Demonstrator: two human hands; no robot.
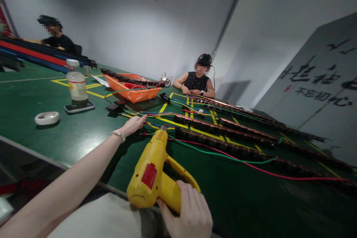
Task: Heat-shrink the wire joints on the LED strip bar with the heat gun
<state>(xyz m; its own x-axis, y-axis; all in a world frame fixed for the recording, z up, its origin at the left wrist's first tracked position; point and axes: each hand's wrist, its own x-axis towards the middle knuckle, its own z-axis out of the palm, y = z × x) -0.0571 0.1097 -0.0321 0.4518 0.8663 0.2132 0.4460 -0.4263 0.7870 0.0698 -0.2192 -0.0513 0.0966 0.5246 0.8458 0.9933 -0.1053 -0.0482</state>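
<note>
A yellow heat gun (150, 171) with a red label is gripped by its handle in my right hand (192, 208). Its nozzle (163, 128) points away from me toward the coloured wires. Stretched out to the left, my left hand (134, 124) has its fingers closed on the wires (154, 114), which run from a long copper-and-black strip (200, 122). The exact grip of the fingertips is partly hidden. Past that hand lies a black connector (115, 107) on the wires' ends. Nearer me rests a second copper-and-black strip (212, 139), with a loose green wire (223, 153) and a red wire (267, 171).
An orange basket (136, 95) holding strips and wires stands farther back on the green table (92, 130). To the left are a bottle (77, 85), a phone (79, 107) and a white oval object (47, 118). One co-worker (199, 80) sits opposite; another person (60, 41) sits far left.
</note>
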